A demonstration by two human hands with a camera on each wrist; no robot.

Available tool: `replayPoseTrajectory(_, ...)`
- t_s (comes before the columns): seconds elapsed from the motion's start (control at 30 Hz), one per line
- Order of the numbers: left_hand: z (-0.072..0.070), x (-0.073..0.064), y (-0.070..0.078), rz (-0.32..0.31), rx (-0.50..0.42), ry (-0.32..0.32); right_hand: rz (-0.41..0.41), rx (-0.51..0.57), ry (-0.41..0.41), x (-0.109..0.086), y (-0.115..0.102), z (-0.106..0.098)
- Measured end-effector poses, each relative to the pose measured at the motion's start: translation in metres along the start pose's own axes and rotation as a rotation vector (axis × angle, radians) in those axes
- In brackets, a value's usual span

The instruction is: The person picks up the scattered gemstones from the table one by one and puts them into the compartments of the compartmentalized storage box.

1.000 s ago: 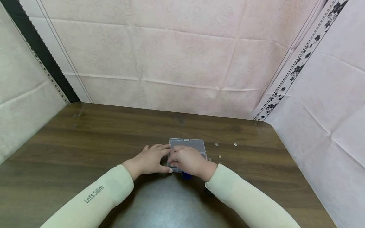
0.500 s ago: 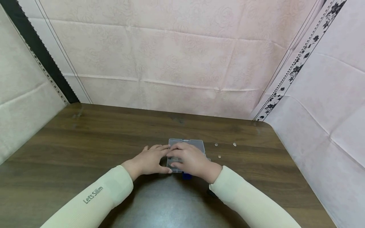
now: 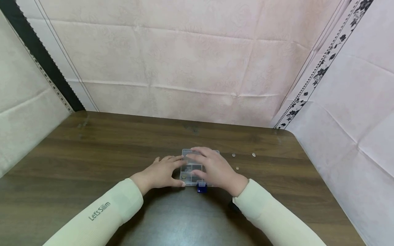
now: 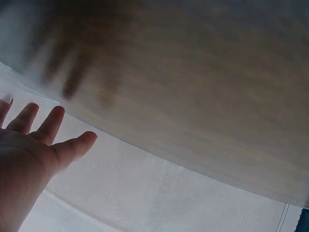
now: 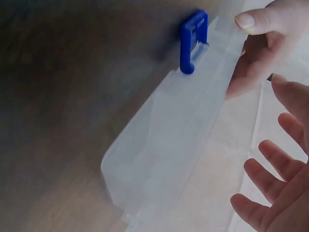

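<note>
A clear plastic compartment box (image 3: 196,168) lies on the table with its lid (image 3: 187,152) folded back on the far side. A blue clasp (image 3: 201,188) sticks out at its near edge. My left hand (image 3: 161,172) holds the box's left end, thumb at the near corner and fingers toward the lid. In the right wrist view the left thumb (image 5: 252,20) rests on the box's edge. My right hand (image 3: 215,169) hovers over the box's right half, fingers spread and holding nothing, hiding part of it. A small yellowish piece (image 3: 183,176) sits in the near left compartment.
Three small, roundish pieces lie right of the box: a near one (image 3: 237,168), a far one (image 3: 233,155) and a pale one (image 3: 253,154). The brown wooden table (image 3: 123,143) meets pale cloth walls (image 3: 191,68) at the back and sides.
My right hand's fingers have gone from bunched over the box to spread apart, and the hand has moved right, uncovering the left compartments. The left hand stays in place.
</note>
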State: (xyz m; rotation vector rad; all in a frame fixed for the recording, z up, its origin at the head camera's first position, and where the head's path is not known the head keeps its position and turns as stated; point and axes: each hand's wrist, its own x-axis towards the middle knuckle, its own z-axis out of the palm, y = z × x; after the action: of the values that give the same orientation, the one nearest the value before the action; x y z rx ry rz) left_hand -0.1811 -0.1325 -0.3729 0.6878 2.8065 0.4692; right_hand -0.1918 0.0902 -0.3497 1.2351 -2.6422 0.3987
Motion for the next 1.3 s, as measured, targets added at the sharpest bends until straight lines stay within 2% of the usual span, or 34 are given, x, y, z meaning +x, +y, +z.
replayPoseTrajectory(0.3, -0.001, -0.001, 0.001, -0.001, -0.002, 0.002, 0.073, 0.007, -0.017, -0.003, 0.009, -0.009)
replayPoseTrajectory(0.57, -0.002, 0.000, 0.001, -0.010, -0.003, 0.002, 0.126, 0.015, 0.007, -0.009, 0.020, -0.016)
replayPoseTrajectory(0.93, -0.001, 0.000, 0.001, -0.012, -0.008, 0.005, 0.212, 0.089, 0.049, -0.022, 0.040, -0.022)
replayPoseTrajectory(1.3, 0.000, 0.000, 0.001, -0.007, -0.013, 0.004, 0.261, 0.132, 0.059, -0.035, 0.056, -0.026)
